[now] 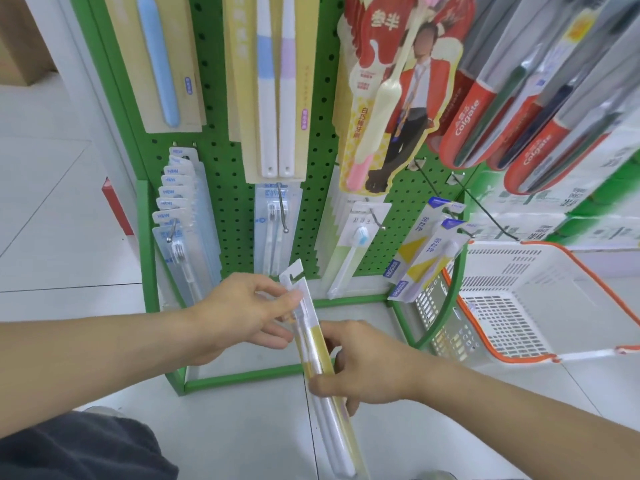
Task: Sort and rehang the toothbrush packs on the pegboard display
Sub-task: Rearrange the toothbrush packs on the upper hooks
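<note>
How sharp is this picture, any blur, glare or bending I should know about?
Head view: lighting even, shadows soft; the Colgate packs at upper right are smeared; glare whitens the clear pack held by both the left hand and the right hand; the wide lens leans the green pegboard.

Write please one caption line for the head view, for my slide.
Both hands, left hand and right hand, hold a yellow toothbrush pack before the green pegboard.

Pale tiled floor [52, 188], cardboard box [20, 39]
</note>
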The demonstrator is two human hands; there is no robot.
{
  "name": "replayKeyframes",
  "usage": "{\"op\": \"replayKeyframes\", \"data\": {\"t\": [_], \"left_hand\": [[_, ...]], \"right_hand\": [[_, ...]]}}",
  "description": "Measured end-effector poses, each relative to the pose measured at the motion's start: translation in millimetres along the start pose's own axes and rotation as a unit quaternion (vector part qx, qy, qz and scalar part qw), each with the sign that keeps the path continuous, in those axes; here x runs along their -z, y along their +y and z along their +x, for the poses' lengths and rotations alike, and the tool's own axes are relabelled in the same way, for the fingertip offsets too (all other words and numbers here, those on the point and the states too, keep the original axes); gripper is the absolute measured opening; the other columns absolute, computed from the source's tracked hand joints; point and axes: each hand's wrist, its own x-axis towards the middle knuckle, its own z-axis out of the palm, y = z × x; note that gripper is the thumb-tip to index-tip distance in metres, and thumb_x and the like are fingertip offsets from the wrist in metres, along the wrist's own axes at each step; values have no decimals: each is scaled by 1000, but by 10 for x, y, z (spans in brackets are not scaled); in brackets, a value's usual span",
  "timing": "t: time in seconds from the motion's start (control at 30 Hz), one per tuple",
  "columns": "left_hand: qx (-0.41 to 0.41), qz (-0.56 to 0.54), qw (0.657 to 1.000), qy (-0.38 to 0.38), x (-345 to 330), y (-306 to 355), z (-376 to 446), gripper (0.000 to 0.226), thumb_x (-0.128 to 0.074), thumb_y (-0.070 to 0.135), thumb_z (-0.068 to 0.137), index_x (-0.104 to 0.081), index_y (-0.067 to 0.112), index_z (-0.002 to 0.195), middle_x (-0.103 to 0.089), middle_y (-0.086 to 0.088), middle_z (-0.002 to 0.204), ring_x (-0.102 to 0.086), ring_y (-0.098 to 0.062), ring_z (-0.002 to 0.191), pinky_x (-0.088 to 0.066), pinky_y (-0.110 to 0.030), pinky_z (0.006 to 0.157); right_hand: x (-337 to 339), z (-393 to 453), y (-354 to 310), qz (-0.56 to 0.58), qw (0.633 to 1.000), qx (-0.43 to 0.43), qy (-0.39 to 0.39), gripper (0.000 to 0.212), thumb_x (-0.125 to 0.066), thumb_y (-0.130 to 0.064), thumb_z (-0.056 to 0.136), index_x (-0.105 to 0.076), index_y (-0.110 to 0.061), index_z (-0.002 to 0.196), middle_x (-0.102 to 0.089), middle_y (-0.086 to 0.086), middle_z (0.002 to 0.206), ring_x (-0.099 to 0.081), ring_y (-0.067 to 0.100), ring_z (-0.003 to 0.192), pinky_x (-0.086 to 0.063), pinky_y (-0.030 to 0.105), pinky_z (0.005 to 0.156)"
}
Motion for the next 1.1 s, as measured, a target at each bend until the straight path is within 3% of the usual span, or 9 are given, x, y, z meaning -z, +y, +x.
{"op": "replayKeyframes", "data": {"t": [0.13,0.23,0.33,0.47,0.53,0.73,0.83,1.0,1.1], "left_hand": [[-19,-12,1000,-12,17,-23,23,20,-67,8,94,-68,1,113,-72,-20,103,-77,-31,84,-63,-25,71],[-47,-15,998,-36,17,-38,22,23,-63,1,95,-68,8,116,-74,-11,109,-77,-30,86,-62,-24,72],[-65,-3,996,-61,35,-72,40,31,-59,0,98,-66,7,127,-77,-14,105,-76,-28,89,-62,-27,76],[-82,10,988,-131,55,-38,8,30,-49,5,104,-67,9,128,-76,-18,106,-74,-35,97,-61,-40,89],[-78,-1,985,-156,32,-5,-23,30,-46,6,105,-69,8,125,-75,-19,108,-74,-37,98,-61,-41,88],[-26,-53,988,-144,-8,137,-74,38,-48,34,104,-73,9,117,-76,-15,109,-74,-37,98,-59,-49,91],[-50,-24,990,-127,-13,116,-90,33,-49,28,105,-71,6,117,-77,-15,105,-75,-34,95,-61,-48,87],[-52,4,990,-134,1,93,-108,27,-52,21,104,-72,7,116,-77,-16,102,-76,-33,93,-63,-44,78],[-52,15,988,-148,-13,87,-121,28,-52,21,103,-73,5,112,-78,-14,101,-76,-32,93,-64,-44,77]], "right_hand": [[-40,45,76,-48,999,-3,5,53,-79,-29,82,-56,-21,129,-64,-3,109,-65,13,100,-57,39,91],[5,56,61,145,988,-59,-7,85,-83,-25,70,-44,-30,146,-58,-8,131,-58,4,122,-52,28,101],[60,83,49,305,948,-86,21,75,-76,-22,65,-51,-30,135,-68,0,123,-66,13,117,-53,34,102],[65,83,58,308,949,-65,35,48,-85,-29,80,-65,-16,122,-75,4,115,-70,17,110,-53,44,103],[64,75,64,330,942,-53,41,45,-81,-32,82,-67,-9,118,-76,9,107,-71,24,95,-57,47,96],[100,43,7,311,948,-41,59,45,-78,-32,80,-70,-9,118,-79,10,99,-72,20,77,-57,26,63],[88,61,10,315,945,-42,78,54,-80,-37,74,-68,-8,119,-79,12,98,-73,23,78,-56,26,59],[86,69,7,294,948,-23,118,39,-69,-41,92,-72,-7,111,-79,9,94,-72,16,72,-54,27,53],[109,63,-22,277,952,-42,122,61,-54,-58,94,-72,0,103,-77,16,92,-68,24,71,-55,32,53]]}}
